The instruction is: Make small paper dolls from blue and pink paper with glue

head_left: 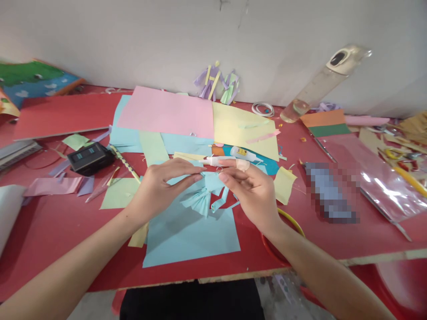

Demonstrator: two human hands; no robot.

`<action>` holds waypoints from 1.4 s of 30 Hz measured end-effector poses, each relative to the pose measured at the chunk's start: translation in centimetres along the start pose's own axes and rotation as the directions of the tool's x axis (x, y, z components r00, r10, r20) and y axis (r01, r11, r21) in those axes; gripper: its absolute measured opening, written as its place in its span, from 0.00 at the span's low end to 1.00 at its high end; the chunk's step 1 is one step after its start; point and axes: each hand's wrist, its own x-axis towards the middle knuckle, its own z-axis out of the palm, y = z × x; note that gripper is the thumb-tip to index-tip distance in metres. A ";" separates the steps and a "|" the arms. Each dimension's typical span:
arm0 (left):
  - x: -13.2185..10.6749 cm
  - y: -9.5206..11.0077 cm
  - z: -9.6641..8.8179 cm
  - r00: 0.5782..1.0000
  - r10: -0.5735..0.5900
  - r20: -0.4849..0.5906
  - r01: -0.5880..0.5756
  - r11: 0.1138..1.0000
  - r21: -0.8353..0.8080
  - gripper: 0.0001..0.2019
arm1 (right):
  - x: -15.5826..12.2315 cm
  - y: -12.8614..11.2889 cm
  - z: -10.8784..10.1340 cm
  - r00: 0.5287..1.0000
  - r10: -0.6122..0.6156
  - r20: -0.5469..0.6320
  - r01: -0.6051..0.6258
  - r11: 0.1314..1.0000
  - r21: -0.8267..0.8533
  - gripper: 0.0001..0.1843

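Observation:
Between my two hands is a light-blue paper doll figure (pixel 198 201) with a pleated skirt and a folded paper arm. My left hand (pixel 170 180) is closed, thumb and forefinger pinching its upper left edge. On the other side my right hand (pixel 255 189) pinches its upper right part, near a small ring-like bit; one finger wears a pale bandage (pixel 243 165). Below the figure lies a light-blue sheet (pixel 193 240). Just behind my fingertips are a white glue tube (pixel 218 161) and a second glue bottle (pixel 245 154) with a yellow label.
Pink (pixel 167 111) and yellow sheets (pixel 243 126) lie at the back. Two paper dolls (pixel 211 82) lean on the wall near a water bottle (pixel 316 89). A black box (pixel 90 158) and a pencil (pixel 126 164) are left; a yellow-red hoop (pixel 267 244) sits under my right wrist.

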 end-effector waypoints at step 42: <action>-0.3 0.2 -0.2 0.991 0.128 0.024 -0.130 0.986 0.107 0.09 | 0.2 0.2 -0.1 0.994 0.106 0.028 -0.108 0.990 0.085 0.09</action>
